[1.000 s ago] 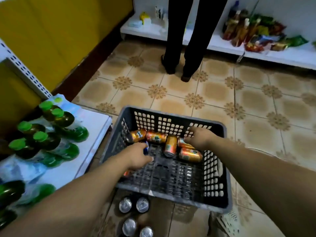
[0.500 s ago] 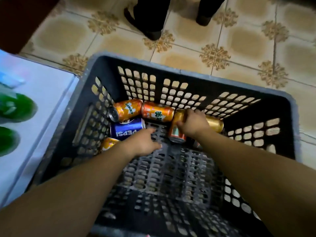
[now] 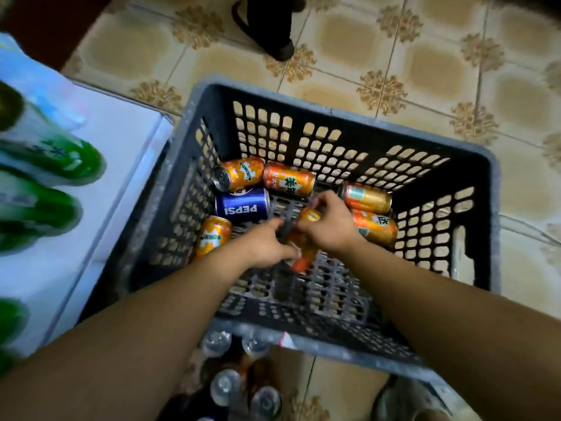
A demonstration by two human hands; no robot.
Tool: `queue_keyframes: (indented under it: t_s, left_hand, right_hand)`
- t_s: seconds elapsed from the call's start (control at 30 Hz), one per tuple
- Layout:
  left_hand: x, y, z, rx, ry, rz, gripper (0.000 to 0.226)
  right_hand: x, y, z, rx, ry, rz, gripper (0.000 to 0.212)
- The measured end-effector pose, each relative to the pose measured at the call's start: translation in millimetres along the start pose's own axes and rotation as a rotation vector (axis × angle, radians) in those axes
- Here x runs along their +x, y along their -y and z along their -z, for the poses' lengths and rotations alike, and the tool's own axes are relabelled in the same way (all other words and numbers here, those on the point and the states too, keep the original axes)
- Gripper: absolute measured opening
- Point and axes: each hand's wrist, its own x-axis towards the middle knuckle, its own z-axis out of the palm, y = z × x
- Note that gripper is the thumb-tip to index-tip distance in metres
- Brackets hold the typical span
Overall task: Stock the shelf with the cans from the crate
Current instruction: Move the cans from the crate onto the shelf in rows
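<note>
Crate (image 3: 334, 112): grey, perforated, on a tiled floor.
Shelf (image 3: 121, 165): white, at the crate's 9 o'clock.
Right hand (image 3: 329, 226): fingers curled round the held can (image 3: 303, 256) at crate centre, reaching in from 3 o'clock.
Left hand (image 3: 267, 247): thumb and fingertips against the same can from 9 o'clock; whether they close round it cannot be told.
Loose cans (image 3: 367, 197): six lying flat, 9 through 3 o'clock, including the Pepsi can (image 3: 243, 208).
Handling, judged: full, fairly heavy, rigid, smooth and probably slippery. Grasp round mid-barrel, not the rims.

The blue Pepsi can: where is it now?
In the head view the blue Pepsi can lies on its side at the left of the crate, between two orange Mirinda cans, just beyond the left hand.
</note>
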Motion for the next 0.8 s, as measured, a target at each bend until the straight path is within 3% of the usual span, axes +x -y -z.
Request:
queue_keyframes:
  t_s: [0.13,0.27,0.4,0.53,0.6,0.7,0.8]
  left_hand:
    - [-93.1,-34.1,21.7,-0.217,-0.062,-0.12,0.074]
    - [-208.0,-68.4,52.7,-0.385,-0.277,-0.271,0.076]
    - [-324.2,-91.3,76.7,-0.704,-0.352,-0.387,0.039]
    - [-438.2,-104.5,85.9,-0.829,-0.326,-0.469,0.02]
    - [-490.7,-102.7,84.8,-0.752,-0.394,-0.556,0.04]
    - [-555.7,-97.8,76.4,-0.506,-0.677,-0.624,0.088]
    - [-616.4,-91.9,65.1,-0.408,-0.943,-0.646,0.085]
  right_hand:
    - [-67.1,76.4,36.2,0.226,-0.107,0.109,0.032]
    - [-154.1,161.1,71.4,0.468,-0.189,0.281,0.019]
    - [-244.5,231.8,98.2,0.77,-0.005,0.339,0.007]
    - [-334.9,294.6,123.1,0.666,0.132,0.447,0.008]
    - [-382.8,322.1,132.5,0.585,0.134,0.558,0.006]
    - [-447.2,356.7,137.9,0.468,0.077,0.692,0.025]
    - [-505.9,383.1,131.3,0.446,0.074,0.78,0.04]
